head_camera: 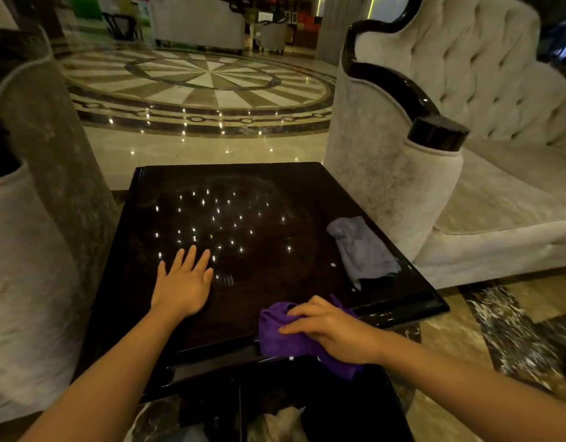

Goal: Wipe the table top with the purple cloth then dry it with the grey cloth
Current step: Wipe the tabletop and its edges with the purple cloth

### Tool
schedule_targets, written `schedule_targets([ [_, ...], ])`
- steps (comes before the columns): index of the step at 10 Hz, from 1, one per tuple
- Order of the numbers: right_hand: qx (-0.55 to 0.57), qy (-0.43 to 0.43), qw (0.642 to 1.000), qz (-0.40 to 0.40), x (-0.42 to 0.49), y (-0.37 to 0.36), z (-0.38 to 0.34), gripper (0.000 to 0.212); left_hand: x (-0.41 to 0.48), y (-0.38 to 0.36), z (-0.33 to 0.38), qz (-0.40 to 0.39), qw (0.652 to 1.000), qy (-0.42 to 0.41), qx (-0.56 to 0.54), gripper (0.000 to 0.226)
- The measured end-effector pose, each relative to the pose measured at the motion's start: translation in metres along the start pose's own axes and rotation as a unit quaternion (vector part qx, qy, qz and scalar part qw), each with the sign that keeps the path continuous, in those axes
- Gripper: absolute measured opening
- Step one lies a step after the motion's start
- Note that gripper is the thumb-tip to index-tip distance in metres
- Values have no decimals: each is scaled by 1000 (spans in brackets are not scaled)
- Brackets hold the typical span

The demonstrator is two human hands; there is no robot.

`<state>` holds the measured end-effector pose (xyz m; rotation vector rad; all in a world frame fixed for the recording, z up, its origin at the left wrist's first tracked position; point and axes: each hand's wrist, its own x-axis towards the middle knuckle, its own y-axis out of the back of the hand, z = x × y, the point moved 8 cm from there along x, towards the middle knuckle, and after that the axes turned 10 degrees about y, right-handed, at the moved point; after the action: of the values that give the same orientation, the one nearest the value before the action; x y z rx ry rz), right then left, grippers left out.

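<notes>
While the left hand (183,283) lies spread, the right grip (331,330) bunches the purple cloth (281,338) beneath.

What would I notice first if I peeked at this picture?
Probably the bright purple cloth, bunched under the right hand at the near edge of the shiny dark table. The left hand lies flat on the table top, among little sparkles of reflected light. A grey cloth sits crumpled by the table's right edge, next to a big pale tufted sofa.
</notes>
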<state>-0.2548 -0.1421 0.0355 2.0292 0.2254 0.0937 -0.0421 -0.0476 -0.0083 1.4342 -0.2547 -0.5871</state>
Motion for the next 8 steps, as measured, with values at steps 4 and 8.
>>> schedule_targets([
  [4, 51, -81, 980, 175, 38, 97, 70, 38, 1, 0, 0, 4, 1000, -2, 1, 52],
  [8, -33, -194, 974, 112, 44, 74, 157, 39, 3, -9, -2, 5, 1000, -6, -2, 53],
])
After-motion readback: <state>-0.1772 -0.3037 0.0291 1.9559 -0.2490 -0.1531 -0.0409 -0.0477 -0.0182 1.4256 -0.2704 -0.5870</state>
